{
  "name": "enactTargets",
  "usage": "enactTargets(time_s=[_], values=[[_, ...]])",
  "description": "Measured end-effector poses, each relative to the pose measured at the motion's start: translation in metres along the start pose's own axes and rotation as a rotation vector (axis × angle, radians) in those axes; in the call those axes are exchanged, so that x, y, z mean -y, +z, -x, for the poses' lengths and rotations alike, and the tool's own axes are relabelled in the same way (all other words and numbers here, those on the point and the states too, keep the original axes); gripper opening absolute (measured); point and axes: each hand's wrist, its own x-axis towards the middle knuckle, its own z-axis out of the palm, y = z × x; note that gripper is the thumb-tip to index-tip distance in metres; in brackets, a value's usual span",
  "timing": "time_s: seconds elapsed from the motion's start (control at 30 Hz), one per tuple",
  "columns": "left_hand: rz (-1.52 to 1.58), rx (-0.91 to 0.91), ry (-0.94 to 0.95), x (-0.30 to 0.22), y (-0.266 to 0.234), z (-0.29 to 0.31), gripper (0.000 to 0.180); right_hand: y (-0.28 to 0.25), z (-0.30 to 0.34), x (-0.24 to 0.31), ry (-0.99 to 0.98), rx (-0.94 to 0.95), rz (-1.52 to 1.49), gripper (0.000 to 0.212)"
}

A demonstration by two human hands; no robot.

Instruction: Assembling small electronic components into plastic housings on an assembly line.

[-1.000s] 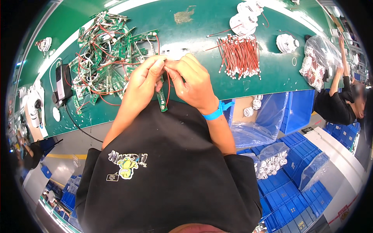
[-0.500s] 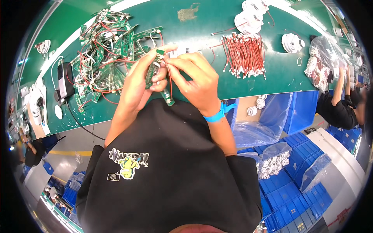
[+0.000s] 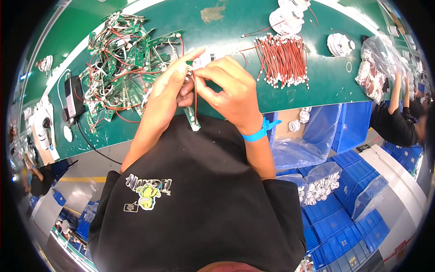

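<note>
My left hand (image 3: 168,88) is closed round a narrow green circuit board (image 3: 192,119), whose lower end sticks out below the fingers toward my shirt. Thumb and forefinger of my right hand (image 3: 230,93), with a blue band at the wrist, pinch a red wire (image 3: 195,95) at the board's upper end. The wire runs down along the board. Fingers cover the spot where wire and board meet, so I cannot see whether they are joined. Left of my hands lies a tangled heap of green circuit boards (image 3: 122,68) with red and white wires.
A bundle of red wires with white connectors (image 3: 282,61) lies to the right, near white round parts (image 3: 286,20). A black device with a cable (image 3: 74,97) stands at the left. Blue crates (image 3: 333,217) are stacked at lower right. Another person's arm (image 3: 395,93) reaches onto the table at far right.
The board in my left hand has turned slightly, its lower end now lower and showing more. Red wire now lies along it. Both hands stay close together; the whole view has shifted slightly.
</note>
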Motion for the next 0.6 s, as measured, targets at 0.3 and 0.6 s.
enactTargets(time_s=[0.3, 0.6], values=[[-0.218, -0.069, 0.025, -0.01, 0.003, 0.0, 0.048, 0.006, 0.005, 0.009, 0.035, -0.079, 0.109, 0.015], [-0.372, -0.133, 0.007, -0.008, 0.01, 0.004, 0.048, 0.012, 0.014, 0.004, 0.055, -0.083, 0.054, 0.014]])
